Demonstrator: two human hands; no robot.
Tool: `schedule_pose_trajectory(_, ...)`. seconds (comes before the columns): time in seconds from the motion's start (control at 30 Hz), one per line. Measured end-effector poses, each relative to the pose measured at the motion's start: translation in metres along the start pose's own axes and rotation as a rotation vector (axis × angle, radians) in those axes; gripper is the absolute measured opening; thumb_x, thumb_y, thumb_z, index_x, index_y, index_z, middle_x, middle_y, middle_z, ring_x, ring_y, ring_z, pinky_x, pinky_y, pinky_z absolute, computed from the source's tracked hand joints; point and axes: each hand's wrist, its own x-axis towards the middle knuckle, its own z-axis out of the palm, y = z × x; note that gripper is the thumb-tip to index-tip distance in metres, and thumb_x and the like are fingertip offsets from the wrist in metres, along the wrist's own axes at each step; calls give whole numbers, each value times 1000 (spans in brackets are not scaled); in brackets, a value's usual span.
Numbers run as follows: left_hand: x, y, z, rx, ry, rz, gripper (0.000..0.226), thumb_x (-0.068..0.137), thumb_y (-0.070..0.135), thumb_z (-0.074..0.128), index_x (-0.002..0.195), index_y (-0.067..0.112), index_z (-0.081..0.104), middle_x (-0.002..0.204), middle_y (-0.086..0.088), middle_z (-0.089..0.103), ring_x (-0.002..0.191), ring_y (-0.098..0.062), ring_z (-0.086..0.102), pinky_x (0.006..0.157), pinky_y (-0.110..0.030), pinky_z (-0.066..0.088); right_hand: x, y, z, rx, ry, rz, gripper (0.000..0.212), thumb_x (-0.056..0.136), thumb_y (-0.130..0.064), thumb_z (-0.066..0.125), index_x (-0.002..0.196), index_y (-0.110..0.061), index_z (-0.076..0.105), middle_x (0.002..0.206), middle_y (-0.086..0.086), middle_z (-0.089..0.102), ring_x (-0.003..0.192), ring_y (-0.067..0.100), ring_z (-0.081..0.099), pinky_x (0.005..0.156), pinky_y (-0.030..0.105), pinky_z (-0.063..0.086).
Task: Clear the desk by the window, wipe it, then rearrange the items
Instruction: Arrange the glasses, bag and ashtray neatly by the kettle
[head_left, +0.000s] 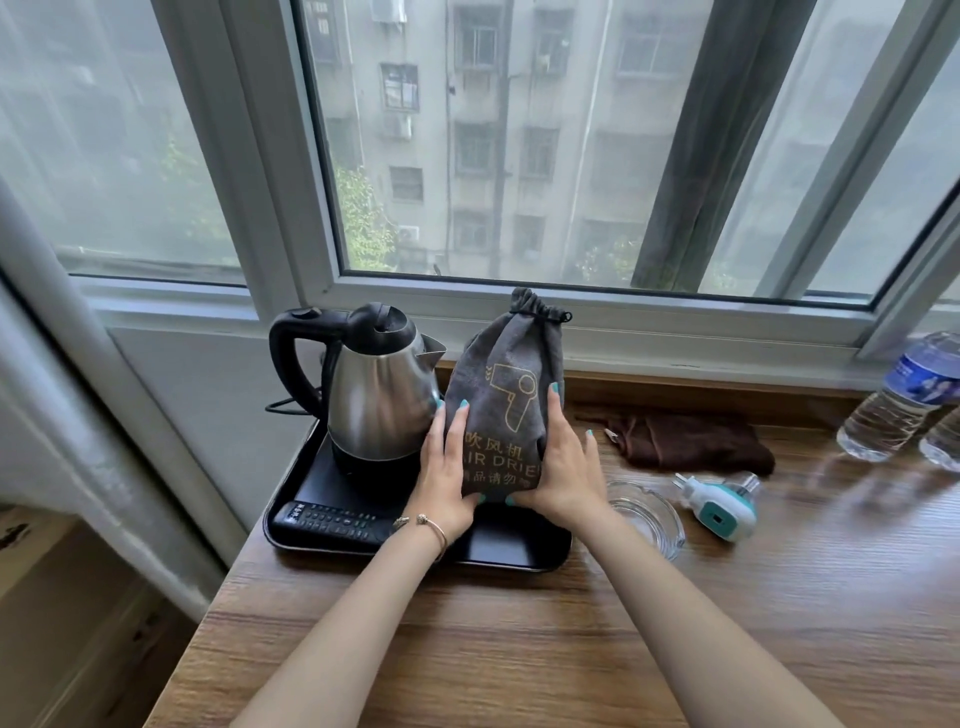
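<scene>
The grey drawstring fabric bag printed with a gold hair-dryer outline stands upright on the black rectangular plastic tray, just beside the stainless steel electric kettle with a black handle. Both hands clasp it: the left hand presses its left side and the right hand its right, fingers wrapped around the cloth. A black remote control lies along the tray's front left. By my judgement the task is either barely begun or in its rearranging stage; the pictures do not settle which. On the wood-grain table sit a clear glass ashtray, a white and teal plug-in device, a folded brown cloth and two clear water bottles. Behind runs a white-framed window facing grey apartment blocks.
</scene>
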Motion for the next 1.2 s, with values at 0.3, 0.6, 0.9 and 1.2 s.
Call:
schedule_pose_trajectory(0.3,13,7,2,134,104,-29,100,77,-3,62,151,28,3,159,-2,-6,145,-21,12,103,-32,40,4,-13,-1,-117,109,181,141,63,-54,82,147,-24,-28,157,-6,21,148,16,13,119,50,4)
schedule_pose_trajectory(0.6,-1,6,-5,225,67,8,108,74,17,77,150,26,1,158,-9,-4,146,-22,4,115,-25,13,-5,-13,0,-123,136,224,141,62,-56,82,148,-24,-25,158,-2,20,148,19,12,119,52,2)
schedule_pose_trajectory(0.9,-6,10,-11,378,182,50,123,45,22,92,147,22,25,145,-16,36,126,-32,43,102,-38,41,-15,-12,-4,-136,168,198,139,59,-60,81,151,-24,-17,154,-1,25,146,20,18,119,51,4)
schedule_pose_trajectory(1.2,-18,10,-16,419,176,21,127,41,42,91,146,27,21,142,-10,40,123,-27,39,97,-38,45,-24,-15,0,-165,124,183,141,57,-64,79,150,-25,-19,158,-1,19,148,19,12,118,50,3)
